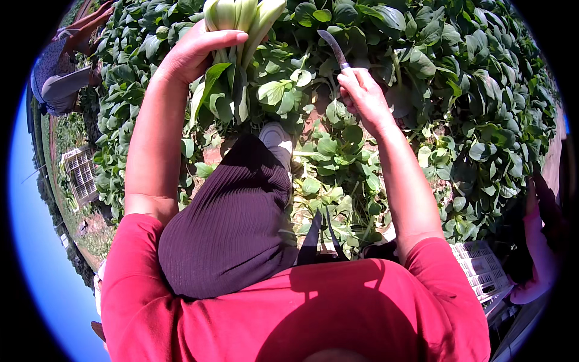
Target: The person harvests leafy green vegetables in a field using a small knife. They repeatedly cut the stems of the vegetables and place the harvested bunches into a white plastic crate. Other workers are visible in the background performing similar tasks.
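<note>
My left hand (192,50) is closed around a head of bok choy (235,18) at the top of the view. Its pale, thick stalks point up and away from me, and its dark leaves hang down below my fingers. Part of the stalk end is cut off by the picture's upper edge. In my right hand (362,92) is a knife with a short curved blade (333,47); the fist hides most of its handle. The blade points up and to the left, apart from the bok choy in my other hand, over growing leaves.
Dense rows of leafy bok choy (479,90) spread ahead and to both sides. Loose leaves (334,194) litter the soil by my shoe (276,140). White plastic crates stand left (81,174) and lower right (481,271). Other people work at far left (59,77) and right (533,253).
</note>
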`<control>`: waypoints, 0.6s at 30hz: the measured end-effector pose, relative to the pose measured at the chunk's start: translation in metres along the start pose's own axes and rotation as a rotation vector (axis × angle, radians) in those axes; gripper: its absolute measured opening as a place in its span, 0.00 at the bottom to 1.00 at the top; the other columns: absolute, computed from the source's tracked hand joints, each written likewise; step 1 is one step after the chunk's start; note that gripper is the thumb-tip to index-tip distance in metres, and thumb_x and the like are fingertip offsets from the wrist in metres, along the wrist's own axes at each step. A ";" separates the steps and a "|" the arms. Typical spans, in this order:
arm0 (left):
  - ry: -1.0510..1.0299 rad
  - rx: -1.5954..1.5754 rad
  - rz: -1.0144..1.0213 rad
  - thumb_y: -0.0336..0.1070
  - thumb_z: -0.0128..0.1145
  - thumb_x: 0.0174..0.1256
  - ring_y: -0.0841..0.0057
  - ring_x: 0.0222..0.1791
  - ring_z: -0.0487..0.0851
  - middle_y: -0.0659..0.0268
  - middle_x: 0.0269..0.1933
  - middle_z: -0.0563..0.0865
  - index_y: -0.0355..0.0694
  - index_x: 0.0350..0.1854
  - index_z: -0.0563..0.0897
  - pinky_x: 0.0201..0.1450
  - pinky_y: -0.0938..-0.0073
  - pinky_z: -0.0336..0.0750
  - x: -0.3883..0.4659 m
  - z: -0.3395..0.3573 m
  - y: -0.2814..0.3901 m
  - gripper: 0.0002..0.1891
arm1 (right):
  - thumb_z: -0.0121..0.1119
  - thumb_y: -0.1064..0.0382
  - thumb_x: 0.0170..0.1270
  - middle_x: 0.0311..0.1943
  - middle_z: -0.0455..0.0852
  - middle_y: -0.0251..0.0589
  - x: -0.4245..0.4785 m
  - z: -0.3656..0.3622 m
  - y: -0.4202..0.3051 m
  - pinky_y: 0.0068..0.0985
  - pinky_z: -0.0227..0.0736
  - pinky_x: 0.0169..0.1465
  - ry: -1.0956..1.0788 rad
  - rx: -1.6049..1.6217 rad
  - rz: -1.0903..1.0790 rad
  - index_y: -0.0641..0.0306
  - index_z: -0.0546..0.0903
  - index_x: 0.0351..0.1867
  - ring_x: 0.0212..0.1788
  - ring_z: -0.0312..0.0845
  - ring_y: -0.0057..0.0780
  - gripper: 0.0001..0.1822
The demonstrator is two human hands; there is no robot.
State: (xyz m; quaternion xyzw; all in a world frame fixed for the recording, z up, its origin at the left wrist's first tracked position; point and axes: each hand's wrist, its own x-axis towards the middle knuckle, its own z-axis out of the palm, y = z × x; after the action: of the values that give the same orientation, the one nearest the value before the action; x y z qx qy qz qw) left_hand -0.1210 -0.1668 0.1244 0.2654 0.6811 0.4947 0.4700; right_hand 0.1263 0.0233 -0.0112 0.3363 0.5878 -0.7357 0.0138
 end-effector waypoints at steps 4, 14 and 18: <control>-0.021 0.987 0.095 0.36 0.69 0.47 0.71 0.45 0.87 0.59 0.49 0.87 0.38 0.53 0.83 0.53 0.70 0.80 0.061 0.031 -0.008 0.25 | 0.61 0.52 0.66 0.40 0.87 0.58 0.064 0.007 0.040 0.40 0.76 0.52 0.043 -0.503 -0.152 0.70 0.77 0.50 0.46 0.85 0.50 0.22; -0.105 1.525 -0.178 0.35 0.67 0.44 0.56 0.46 0.87 0.54 0.46 0.83 0.39 0.44 0.84 0.48 0.58 0.83 0.045 0.039 -0.100 0.20 | 0.57 0.55 0.70 0.40 0.86 0.56 0.027 0.002 0.022 0.43 0.77 0.49 0.104 -0.713 -0.257 0.65 0.77 0.50 0.44 0.83 0.53 0.17; -0.052 1.523 -0.118 0.33 0.67 0.44 0.55 0.46 0.86 0.54 0.46 0.82 0.38 0.42 0.83 0.47 0.57 0.82 0.041 0.042 -0.107 0.19 | 0.54 0.60 0.67 0.40 0.85 0.59 0.056 0.028 0.033 0.46 0.77 0.50 0.147 -0.830 -0.372 0.67 0.77 0.50 0.45 0.83 0.56 0.15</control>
State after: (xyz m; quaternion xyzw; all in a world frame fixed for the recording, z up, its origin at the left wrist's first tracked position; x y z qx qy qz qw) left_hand -0.0895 -0.1548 0.0072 0.4909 0.8359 -0.1440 0.1990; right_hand 0.0827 0.0095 -0.0657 0.2426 0.8824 -0.4024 -0.0267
